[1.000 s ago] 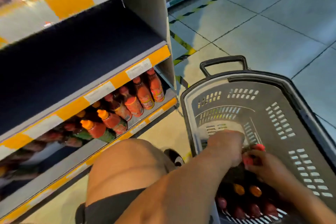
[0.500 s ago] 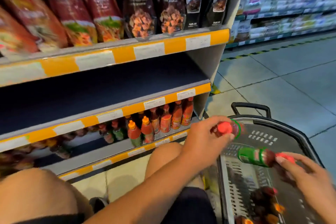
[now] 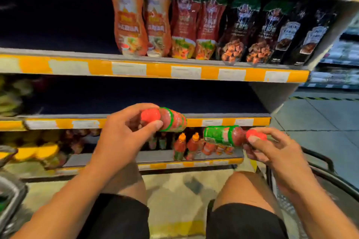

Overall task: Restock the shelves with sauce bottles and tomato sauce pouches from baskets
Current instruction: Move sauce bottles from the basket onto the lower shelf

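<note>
Knees [image 3: 124,186] bare and bent at the bottom, black shorts [image 3: 120,217] above them, the person crouched facing the shelving. Basket [image 3: 328,182] sits at the right, its dark rim and handle showing just behind the right wrist. Up come both hands! Left hand [image 3: 120,137] has fingers and thumb curled round the red cap end of a sauce bottle [image 3: 172,120], lying sideways, base pointing right, in front of the middle shelf's orange-and-white edge [image 3: 223,122]. Right hand [image 3: 272,151] pinches the red cap of a green-labelled sauce bottle [image 3: 223,136], also sideways, base pointing left, slightly lower. Beyond, the bottom shelf [image 3: 194,158] carries upright orange-capped bottles [image 3: 186,147] toward its right end. Farther up, the top shelf [image 3: 155,70] holds standing sauce pouches [image 3: 194,25], orange, red, then black toward the right.
</note>
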Available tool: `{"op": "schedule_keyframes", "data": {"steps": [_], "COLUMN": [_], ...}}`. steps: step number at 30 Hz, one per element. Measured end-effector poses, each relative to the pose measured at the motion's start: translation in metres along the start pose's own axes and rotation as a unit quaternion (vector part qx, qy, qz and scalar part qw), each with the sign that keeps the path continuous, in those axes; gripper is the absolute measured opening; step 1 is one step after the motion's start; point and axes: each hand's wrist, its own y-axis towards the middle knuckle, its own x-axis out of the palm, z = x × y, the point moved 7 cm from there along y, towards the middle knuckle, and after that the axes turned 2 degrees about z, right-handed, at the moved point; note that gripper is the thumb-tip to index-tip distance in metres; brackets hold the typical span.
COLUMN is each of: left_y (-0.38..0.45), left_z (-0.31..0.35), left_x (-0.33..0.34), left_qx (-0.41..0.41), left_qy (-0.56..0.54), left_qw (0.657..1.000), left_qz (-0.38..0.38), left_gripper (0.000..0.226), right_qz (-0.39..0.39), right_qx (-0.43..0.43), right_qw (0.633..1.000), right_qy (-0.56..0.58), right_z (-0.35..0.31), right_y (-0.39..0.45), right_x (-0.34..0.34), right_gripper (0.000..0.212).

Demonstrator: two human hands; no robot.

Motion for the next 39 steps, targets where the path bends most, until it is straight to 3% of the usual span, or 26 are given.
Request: {"op": "schedule_keyframes", "data": {"steps": [7,14,25,30,35,39], "left_y": [0.002,-0.007,0.003,0.021,0.042,0.053], "left_z": [-0.073,-0.148,-0.267,-0.302,-0.329,-0.345], "left_x": [-0.076,-0.088,-0.039,-0.006,0.021,0.043], "left_qx": [-0.072,-0.142,-0.229,-0.256,-0.277,-0.26], "left_qy": [0.13,0.152,0.175,0.188,0.2,0.224], "left_qw": [0.989,0.977,0.957,0.945,0.935,0.928], "left_qz": [0.024,0.039,-0.045,-0.081,-0.091,-0.145], "left_gripper": [0.03,0.028,0.036,0.033,0.031,0.028], "right_qz": [-0.099,-0.14,-0.147,-0.138,-0.112,-0.106], "right_qx": [0.048,0.018,0.056,0.068,0.084,0.082], "right_qw": [0.993,0.969,0.93,0.924,0.925,0.921], "right_qy": [-0.039,-0.204,-0.333,-0.349,-0.354,-0.365], "right_z": [0.016,0.08,0.19,0.218,0.243,0.256], "right_y": [0.026,0.059,0.111,0.131,0.144,0.148], "right_x": [0.121,0.2,0.226,0.243,0.258,0.261], "right_gripper": [0.009,0.013,0.015,0.008,0.014,0.011]}}
